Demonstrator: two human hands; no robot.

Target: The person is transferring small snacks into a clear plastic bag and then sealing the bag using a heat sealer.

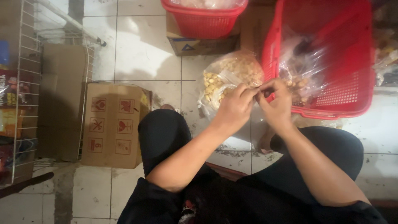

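My left hand [234, 108] and my right hand [277, 103] meet fingertip to fingertip over the floor, both pinching the twisted neck of a clear plastic bag [232, 74]. The bag is full of pale yellow snack pieces and sits just beyond my left hand. Behind my right hand a large red plastic basket [352, 83] is tipped up and holds another clear bag with a few brown snack pieces [300, 74]. My knees in dark trousers frame the hands below.
A brown cardboard box [112, 124] stands on the tiled floor to the left. A white wire rack [25, 91] with packaged goods lines the left edge. A smaller red basket [205, 18] rests on a cardboard box [199, 43] at the top.
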